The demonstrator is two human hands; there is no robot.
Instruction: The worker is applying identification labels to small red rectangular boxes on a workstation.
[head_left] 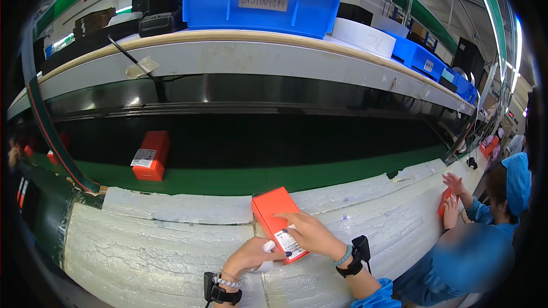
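Note:
An orange-red carton (pixel 273 202) with a white printed label (pixel 290 244) lies at a slant on the worktop in front of me. My right hand (pixel 314 235) is closed on its right side, index finger across the top and thumb near the label. Its other fingers are hidden. My left hand (pixel 251 255) is closed round a small white object (pixel 267 264), whose kind I cannot make out. The left thumb reaches onto the label's lower edge. Both wrists wear beads and a black strapped device.
Beyond the film-covered worktop (pixel 148 245) runs a green conveyor belt (pixel 228 174), carrying another orange-red carton (pixel 154 154). A shelf above holds a blue bin (pixel 217 0) and a white roll (pixel 362 37). At right, a blue-capped co-worker (pixel 474 256) sits close; another person's hands (pixel 451 208) hold a red carton.

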